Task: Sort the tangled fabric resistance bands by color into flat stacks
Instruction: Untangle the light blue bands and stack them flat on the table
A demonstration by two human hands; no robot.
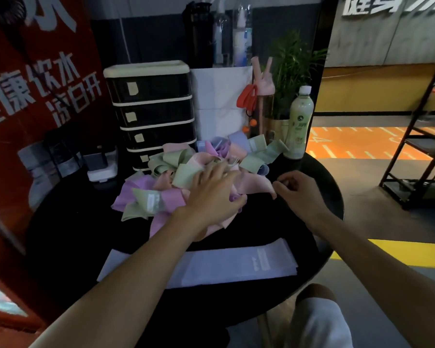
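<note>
My left grip (209, 197) spread flat on the tangled bands (146, 194), right grip (301, 189) pinching a pink band (255, 184), mid-frame

Middle of table (261, 229): band pile (161, 172), w/ flat stack (224, 267) in front along the near edge. Drawer unit (153, 109) at back-left edge, bottle (299, 121) back-right, plant (291, 64) behind it. L hand (211, 197) on top of pile, R hand (299, 189) pinching its right side.

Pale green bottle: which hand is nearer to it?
Right. The right hand is just in front of the bottle, pinching a pink band by its corner. The left hand lies further left, pressing on the tangled pile.
</note>
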